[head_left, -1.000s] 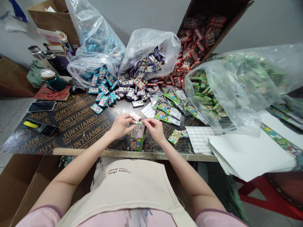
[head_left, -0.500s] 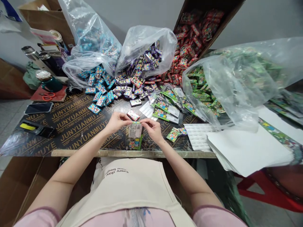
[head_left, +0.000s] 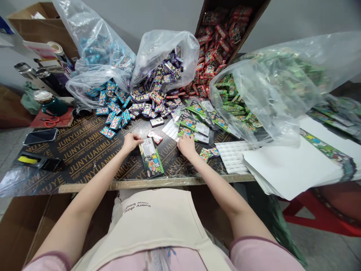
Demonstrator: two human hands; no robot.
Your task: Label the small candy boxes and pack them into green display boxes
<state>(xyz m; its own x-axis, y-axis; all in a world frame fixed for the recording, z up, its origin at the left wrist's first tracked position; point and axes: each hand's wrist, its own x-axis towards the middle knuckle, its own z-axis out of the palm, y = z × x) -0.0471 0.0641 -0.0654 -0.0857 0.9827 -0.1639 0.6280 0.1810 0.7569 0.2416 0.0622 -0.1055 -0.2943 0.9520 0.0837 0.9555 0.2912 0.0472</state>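
My left hand [head_left: 133,143] pinches the top left corner of a flat black and green printed packet [head_left: 153,162], which lies slightly tilted near the table's front edge. My right hand [head_left: 186,146] is closed, fingers bent down, at the lower right end of a white sheet [head_left: 170,130] and by the front of a pile of similar packets [head_left: 201,138]. Whatever its fingertips hold, if anything, is hidden. Just beyond the held packet rest a small red-edged box [head_left: 155,137] and a small black and white box [head_left: 156,122].
Behind are heaps of small blue packs [head_left: 115,122], purple packs [head_left: 146,109] and red packs [head_left: 207,71]. A plastic bag [head_left: 265,90] holds green ones. White label sheets [head_left: 235,156] lie right. A phone [head_left: 41,136], red scissors [head_left: 50,121] and a jar [head_left: 53,105] stand left.
My right hand has left the packet's top edge and moved right to the white sheet and packet pile. My left hand still holds the packet, which has turned slightly and shifted left.
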